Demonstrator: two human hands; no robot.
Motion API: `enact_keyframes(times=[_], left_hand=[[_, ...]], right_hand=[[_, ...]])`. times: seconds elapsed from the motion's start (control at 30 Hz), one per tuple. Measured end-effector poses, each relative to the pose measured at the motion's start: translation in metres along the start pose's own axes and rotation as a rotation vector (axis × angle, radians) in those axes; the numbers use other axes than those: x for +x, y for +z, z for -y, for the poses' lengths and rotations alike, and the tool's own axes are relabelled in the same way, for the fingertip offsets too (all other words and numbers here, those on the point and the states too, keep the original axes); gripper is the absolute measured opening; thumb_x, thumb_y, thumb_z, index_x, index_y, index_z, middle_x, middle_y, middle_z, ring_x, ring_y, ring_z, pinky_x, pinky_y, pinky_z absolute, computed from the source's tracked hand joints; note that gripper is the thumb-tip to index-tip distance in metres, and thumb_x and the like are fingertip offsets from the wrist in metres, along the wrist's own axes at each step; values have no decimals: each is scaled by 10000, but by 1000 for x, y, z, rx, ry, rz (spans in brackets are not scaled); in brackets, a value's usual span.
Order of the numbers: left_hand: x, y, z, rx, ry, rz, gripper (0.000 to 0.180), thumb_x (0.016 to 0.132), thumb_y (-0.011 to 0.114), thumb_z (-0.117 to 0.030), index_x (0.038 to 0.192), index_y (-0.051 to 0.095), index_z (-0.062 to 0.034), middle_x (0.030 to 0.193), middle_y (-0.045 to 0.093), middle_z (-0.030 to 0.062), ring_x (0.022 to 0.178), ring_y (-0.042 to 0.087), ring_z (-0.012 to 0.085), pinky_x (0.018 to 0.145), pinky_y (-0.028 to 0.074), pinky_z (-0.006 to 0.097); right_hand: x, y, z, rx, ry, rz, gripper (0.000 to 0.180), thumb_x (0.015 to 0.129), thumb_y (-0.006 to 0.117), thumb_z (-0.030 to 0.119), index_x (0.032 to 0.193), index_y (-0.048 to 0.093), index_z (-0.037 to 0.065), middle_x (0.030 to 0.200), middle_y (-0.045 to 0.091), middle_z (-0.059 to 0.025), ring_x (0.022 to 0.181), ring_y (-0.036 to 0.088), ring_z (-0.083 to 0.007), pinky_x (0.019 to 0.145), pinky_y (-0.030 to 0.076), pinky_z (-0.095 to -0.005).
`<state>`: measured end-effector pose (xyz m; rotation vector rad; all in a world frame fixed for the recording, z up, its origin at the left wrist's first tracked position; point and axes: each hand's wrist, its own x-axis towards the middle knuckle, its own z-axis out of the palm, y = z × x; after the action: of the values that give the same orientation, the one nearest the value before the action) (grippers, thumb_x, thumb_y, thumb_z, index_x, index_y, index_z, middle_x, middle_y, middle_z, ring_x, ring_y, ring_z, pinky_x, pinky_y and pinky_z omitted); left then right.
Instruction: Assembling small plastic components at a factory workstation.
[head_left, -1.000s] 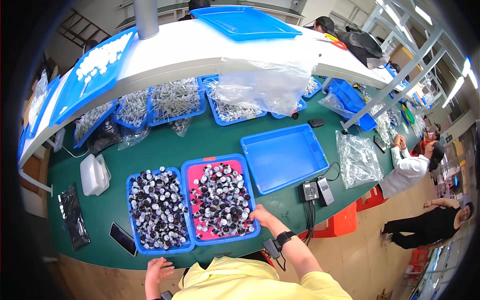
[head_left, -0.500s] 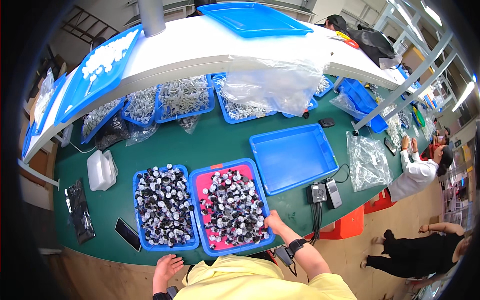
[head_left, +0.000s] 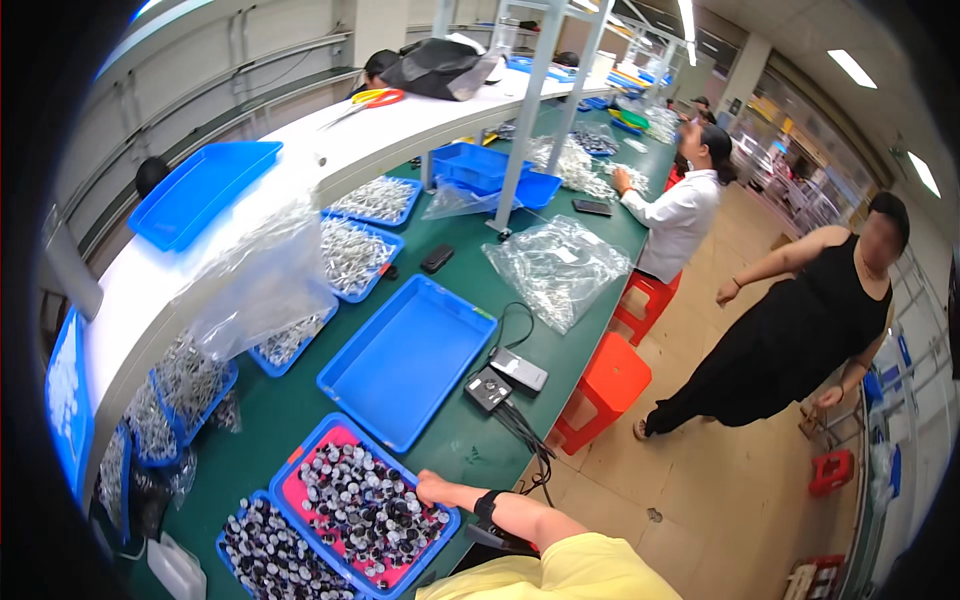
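My right hand (head_left: 432,488) is at the right side of a blue tray (head_left: 322,428) with a pink bottom, its fingers closed over the rim. Inside that tray lies a heap of small round parts (head_left: 350,485), black and clear-white; their kind is too small to make out. Against its left side stands a second blue tray (head_left: 260,496), full of similar parts and partly cut off by the picture's lower edge. A bare blue tray (head_left: 405,365) lies just beyond my right hand. My left hand is out of the picture.
Cables run from a small black box (head_left: 489,390) beside a grey device (head_left: 520,371) near the table edge. A clear plastic bag (head_left: 556,268) lies farther off. Trays of white parts (head_left: 352,257) sit under the white shelf (head_left: 300,130). A person in black (head_left: 790,320) stands beyond red stools (head_left: 612,378).
My view has swung to the right, so the trays appear lower and left. My left hand has gone out of view. The right hand stays at the tray's rim.
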<state>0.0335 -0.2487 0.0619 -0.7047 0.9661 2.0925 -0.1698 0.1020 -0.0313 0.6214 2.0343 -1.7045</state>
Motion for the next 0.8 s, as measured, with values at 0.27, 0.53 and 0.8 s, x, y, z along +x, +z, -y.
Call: enact_keyframes(times=[0.27,0.53,0.8], left_hand=[[21,38,-18,123,3,-286,438,886,471,-326,1179,443,0,1201,471,162,1164,389,285,978,297,457],[45,71,-49,265,17,-488,431,880,485,-316,1168,450,3,1164,491,162,1114,420,286,932,327,447],[53,95,-68,330,5,-637,424,874,499,-307,1157,457,6,1126,511,163,1064,450,286,886,357,438]], right_hand=[[0,-7,27,-349,-40,362,189,484,553,46,606,548,-97,674,588,-242,599,599,-348,463,457,-421],[-24,-49,80,-689,-248,339,215,606,500,43,744,593,-94,767,597,-274,761,604,-385,674,490,-425],[10,-288,79,286,-297,-437,199,774,493,70,878,619,-43,753,641,-78,649,609,-140,570,501,-267]])
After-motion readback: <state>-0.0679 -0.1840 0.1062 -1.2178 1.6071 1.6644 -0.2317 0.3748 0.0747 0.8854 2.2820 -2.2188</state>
